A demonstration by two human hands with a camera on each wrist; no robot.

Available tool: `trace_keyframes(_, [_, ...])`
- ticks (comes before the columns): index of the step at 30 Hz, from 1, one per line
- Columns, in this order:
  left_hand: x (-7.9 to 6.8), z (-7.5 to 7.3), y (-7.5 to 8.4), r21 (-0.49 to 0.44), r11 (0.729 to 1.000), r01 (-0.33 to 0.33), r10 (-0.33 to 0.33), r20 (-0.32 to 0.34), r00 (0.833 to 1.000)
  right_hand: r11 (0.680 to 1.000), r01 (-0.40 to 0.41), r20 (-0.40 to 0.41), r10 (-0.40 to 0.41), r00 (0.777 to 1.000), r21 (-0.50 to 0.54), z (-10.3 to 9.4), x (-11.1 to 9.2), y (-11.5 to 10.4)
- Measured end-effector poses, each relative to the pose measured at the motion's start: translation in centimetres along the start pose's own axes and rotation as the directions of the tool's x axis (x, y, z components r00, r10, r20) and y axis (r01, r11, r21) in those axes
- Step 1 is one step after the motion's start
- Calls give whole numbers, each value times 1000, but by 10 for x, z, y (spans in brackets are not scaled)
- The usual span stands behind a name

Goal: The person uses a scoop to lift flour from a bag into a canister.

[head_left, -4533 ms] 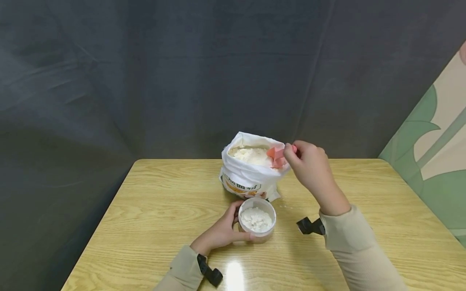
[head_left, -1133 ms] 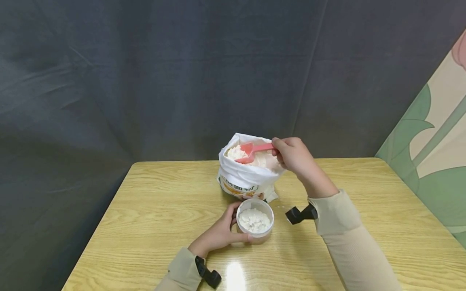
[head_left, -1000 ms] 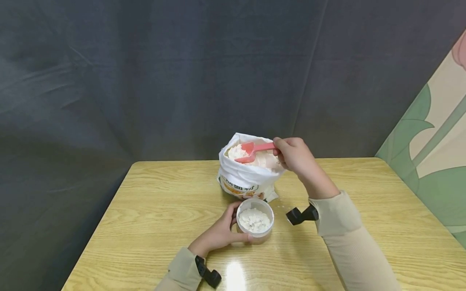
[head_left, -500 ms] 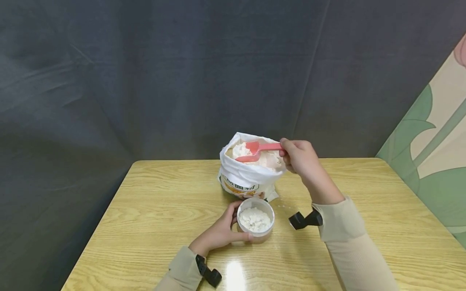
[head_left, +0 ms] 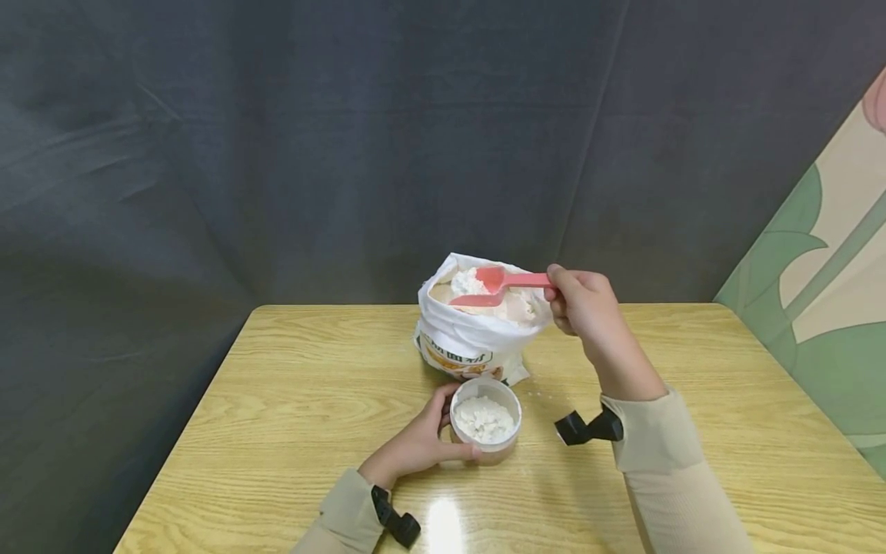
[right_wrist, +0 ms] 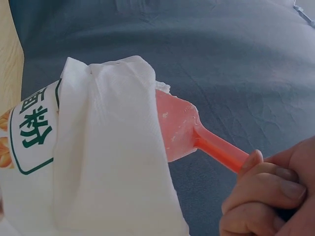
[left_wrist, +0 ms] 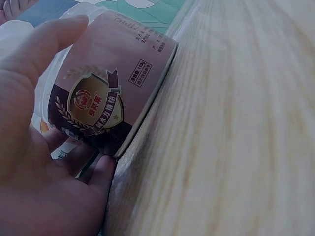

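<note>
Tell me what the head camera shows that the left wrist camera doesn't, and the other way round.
Only the head view shows the pink scoop over the bag's opening, and the white powder inside the bag and the tub.

Only the left wrist view shows the tub's label clearly, with its shield emblem and printed text.

Both show the left hand gripping the tub, and the wooden table.

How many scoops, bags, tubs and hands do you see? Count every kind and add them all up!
Pink scoop: 1
White bag: 1
Tub: 1
Left hand and right hand: 2
Total: 5
</note>
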State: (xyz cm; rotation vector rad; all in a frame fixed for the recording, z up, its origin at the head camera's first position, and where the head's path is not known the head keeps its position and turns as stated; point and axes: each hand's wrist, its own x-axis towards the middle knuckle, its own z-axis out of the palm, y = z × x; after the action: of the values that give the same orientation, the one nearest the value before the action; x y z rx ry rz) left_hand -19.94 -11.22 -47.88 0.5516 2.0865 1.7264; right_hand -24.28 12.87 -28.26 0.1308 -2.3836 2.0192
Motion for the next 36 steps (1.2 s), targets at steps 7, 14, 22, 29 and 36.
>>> trace_keyframes(7, [0, 1, -1, -10, 1000, 1, -1, 0, 1000, 999, 15, -18, -14, 1000, 40, -4, -6, 0])
trace_keyframes(14, [1, 2, -2, 1, 1000, -1, 1, -3, 1000, 995, 58, -41, -54, 998, 83, -7, -15, 3])
trace_keyframes(22, [1, 0, -2, -13, 1000, -1, 1, 3, 1000, 977, 94, -52, -85, 995, 194, -14, -26, 0])
trace_keyframes(29, [1, 0, -3, -19, 1000, -4, 4, 6, 1000, 967, 121, -54, -112, 992, 225, -18, -37, 0])
trace_keyframes(36, [1, 0, -1, -2, 1000, 12, -12, 2, 1000, 941, 160, -49, -152, 987, 297, -22, -49, 4])
